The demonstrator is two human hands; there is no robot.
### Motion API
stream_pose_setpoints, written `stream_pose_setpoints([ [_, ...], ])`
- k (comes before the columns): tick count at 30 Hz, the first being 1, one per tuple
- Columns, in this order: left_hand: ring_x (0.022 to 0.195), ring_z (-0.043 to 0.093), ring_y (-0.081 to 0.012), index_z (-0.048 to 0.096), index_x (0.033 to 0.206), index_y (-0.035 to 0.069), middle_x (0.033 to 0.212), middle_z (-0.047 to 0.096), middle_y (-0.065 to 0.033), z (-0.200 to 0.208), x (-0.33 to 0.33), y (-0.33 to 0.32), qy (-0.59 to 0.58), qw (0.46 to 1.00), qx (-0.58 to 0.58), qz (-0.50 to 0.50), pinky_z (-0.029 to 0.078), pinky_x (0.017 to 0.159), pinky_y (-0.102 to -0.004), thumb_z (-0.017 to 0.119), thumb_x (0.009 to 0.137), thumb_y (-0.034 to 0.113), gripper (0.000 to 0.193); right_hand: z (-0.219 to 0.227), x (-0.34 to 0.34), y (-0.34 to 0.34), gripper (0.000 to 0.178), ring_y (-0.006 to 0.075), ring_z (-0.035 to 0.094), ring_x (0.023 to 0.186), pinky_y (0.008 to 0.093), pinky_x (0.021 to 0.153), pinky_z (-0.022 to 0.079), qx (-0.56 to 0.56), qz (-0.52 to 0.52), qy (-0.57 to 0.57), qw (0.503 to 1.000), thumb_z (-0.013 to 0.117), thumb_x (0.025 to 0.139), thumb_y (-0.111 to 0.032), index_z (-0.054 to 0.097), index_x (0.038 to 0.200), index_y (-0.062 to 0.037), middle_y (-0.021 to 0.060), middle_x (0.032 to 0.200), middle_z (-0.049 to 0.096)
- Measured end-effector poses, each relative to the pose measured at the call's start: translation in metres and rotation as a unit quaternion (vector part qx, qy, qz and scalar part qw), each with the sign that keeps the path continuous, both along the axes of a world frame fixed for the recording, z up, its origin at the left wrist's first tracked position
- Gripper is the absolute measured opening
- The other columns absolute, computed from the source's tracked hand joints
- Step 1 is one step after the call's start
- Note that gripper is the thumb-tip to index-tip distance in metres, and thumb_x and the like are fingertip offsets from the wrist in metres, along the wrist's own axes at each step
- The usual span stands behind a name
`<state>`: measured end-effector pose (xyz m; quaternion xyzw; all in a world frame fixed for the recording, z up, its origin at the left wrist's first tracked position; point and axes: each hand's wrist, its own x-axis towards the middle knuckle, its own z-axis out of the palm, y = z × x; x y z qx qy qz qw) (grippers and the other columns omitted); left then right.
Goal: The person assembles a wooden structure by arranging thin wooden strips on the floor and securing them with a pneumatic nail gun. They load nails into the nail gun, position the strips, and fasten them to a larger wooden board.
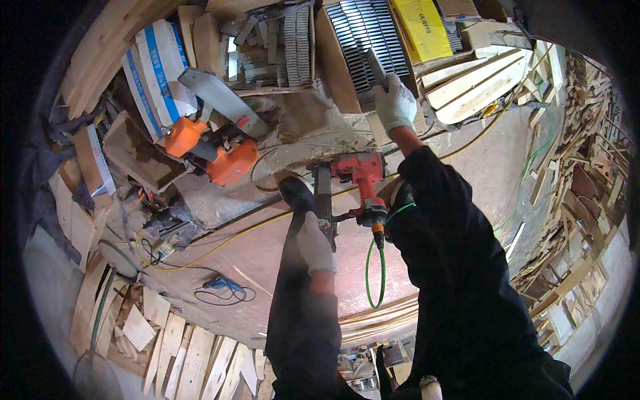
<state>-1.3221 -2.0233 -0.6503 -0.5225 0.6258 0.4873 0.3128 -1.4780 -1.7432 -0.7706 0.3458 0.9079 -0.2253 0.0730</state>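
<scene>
Over open carton point(333, 63) of metal fastener strips point(360, 33), gloved right hand point(396, 103), grip narrow, holds one grey strip point(377, 69). Red pneumatic nail gun point(363, 175) lies nearer, leftward; magazine point(323, 193) runs near-to-far, gloved left hand point(313, 245) closest, clasping near end.

We wear whitish gloves point(396, 107) at one and six o'clock, dark loose sleeves point(437, 187), and dark trousers point(283, 293) toward seven o'clock.
</scene>
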Motion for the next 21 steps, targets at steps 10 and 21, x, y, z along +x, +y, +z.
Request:
stream_pose_setpoints([
  [10,0.059,0.056,-0.0149,0.062,0.072,0.003,0.069,0.061,-0.0047,0.014,-0.016,0.011,-0.002,0.999,0.007,0.032,0.044,0.054,-0.0319,0.055,0.102,0.045,0.052,0.075,0.047,-0.032,0.029,0.0418,0.067,0.086,0.0521,0.079,0.052,-0.127,-0.013,0.03,0.991,0.065,0.09,-0.034,0.068,0.089,-0.0057,0.0205,0.086,0.068],
  [21,0.058,0.057,-0.017,0.063,0.073,0.0,0.069,0.063,-0.0062,0.008,-0.007,0.003,-0.007,0.998,0.001,0.069,0.047,0.058,-0.0313,0.056,0.099,0.046,0.053,0.164,0.145,-0.162,0.024,0.0267,0.07,0.083,0.0367,0.076,0.054,-0.308,-0.179,0.055,0.933,0.067,0.087,-0.016,0.069,0.105,0.0007,0.0172,0.093,0.071],
])
